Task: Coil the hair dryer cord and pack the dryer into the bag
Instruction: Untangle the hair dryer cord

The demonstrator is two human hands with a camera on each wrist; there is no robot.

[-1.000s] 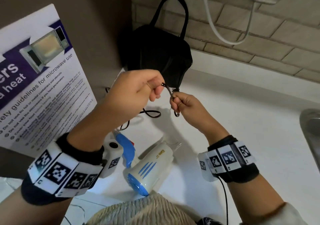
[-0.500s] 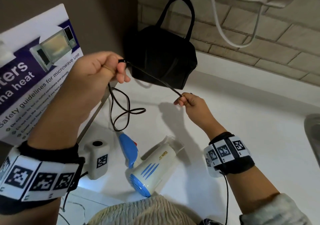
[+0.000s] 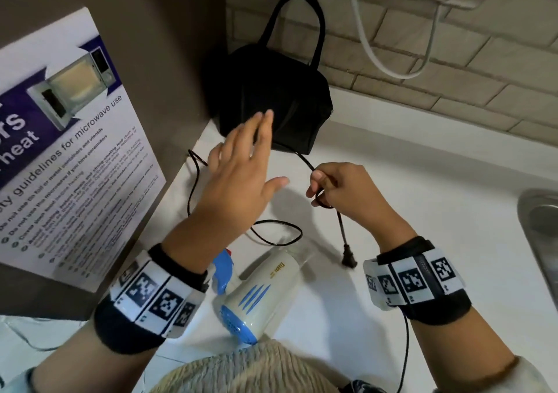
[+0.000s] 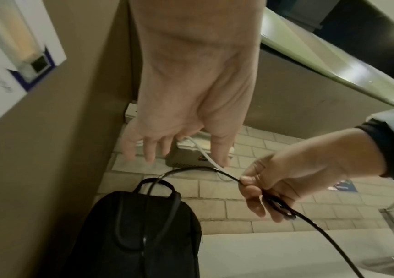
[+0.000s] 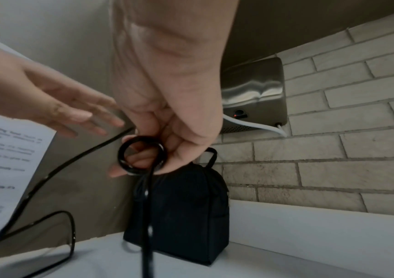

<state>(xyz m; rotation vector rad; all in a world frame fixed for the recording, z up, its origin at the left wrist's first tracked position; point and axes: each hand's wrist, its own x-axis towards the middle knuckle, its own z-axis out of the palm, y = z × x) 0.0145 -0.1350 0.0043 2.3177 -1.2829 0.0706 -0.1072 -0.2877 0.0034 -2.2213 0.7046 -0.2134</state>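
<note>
Nearest the person, the hair dryer [image 3: 259,290] is seen lying on its side on the white counter [image 3: 422,199], close to the front edge, its blue rear grille toward the person and its nozzle pointed away. A blue folding handle [image 3: 224,272] is tucked against its left side.

Just beyond the nozzle, slack from the black cord [image 3: 280,235] is laid in loose loops on the counter, with one strand carried up along the left edge beside the brown side panel [image 3: 169,60]. The plug [image 3: 348,259] is left dangling below the right hand, close above the counter.

The right hand [image 3: 347,193] is held raised above the counter's middle, fingers curled round the cord; in the right wrist view a small tight ring of cord [image 5: 142,158] is pinched between thumb and fingertips. From that grip a strand is stretched toward the left hand.

The left hand [image 3: 241,175] is held beside it, also raised, with fingers spread wide and straight, nothing gripped; whether the strand touches its fingers cannot be told.

Farthest back, the black bag [image 3: 274,102] is stood upright in the counter's back-left corner, handles [image 3: 297,21] up, against the brick-tiled wall [image 3: 453,60]. A microwave safety poster [image 3: 66,139] is fixed to the side panel, and a white cable [image 3: 371,51] is hung on the wall above.
</note>
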